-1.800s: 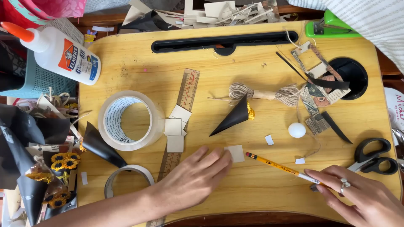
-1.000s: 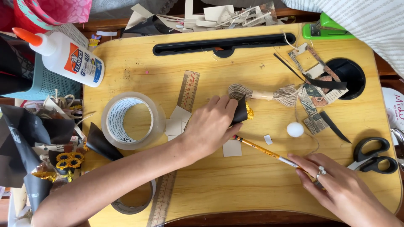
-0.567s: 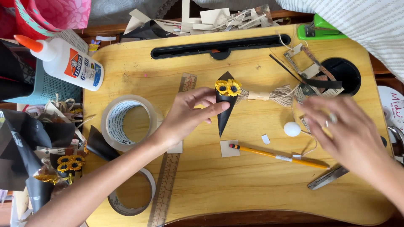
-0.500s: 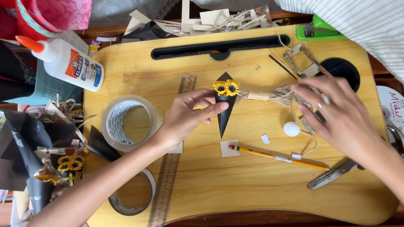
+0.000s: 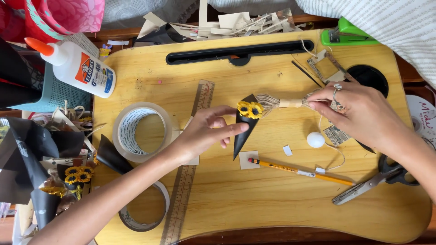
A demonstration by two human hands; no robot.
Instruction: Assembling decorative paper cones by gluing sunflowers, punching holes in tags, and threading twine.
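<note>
My left hand (image 5: pixel 205 131) pinches a black paper cone (image 5: pixel 243 129) with small yellow sunflowers (image 5: pixel 250 109) in its mouth, lying on the wooden lap desk (image 5: pixel 254 204). My right hand (image 5: pixel 359 113) rests its fingertips on the far end of a little jute-twine broom (image 5: pixel 284 103) that lies just right of the cone. A yellow pencil (image 5: pixel 299 171) lies below the cone, next to a small paper square (image 5: pixel 249 159). A white ball (image 5: pixel 315 139) sits below my right hand.
Scissors (image 5: pixel 377 183) lie at the right edge. A clear tape roll (image 5: pixel 121 145), a second roll (image 5: pixel 141 218) and a wooden ruler (image 5: pixel 186 181) lie left of centre. A glue bottle (image 5: pixel 75 68), a green stapler (image 5: pixel 345 36) and paper scraps (image 5: pixel 227 20) sit at the back.
My left hand picked up the cone, now showing sunflowers. My right hand let go of the pencil, which lies on the desk, and moved up to the twine broom.
</note>
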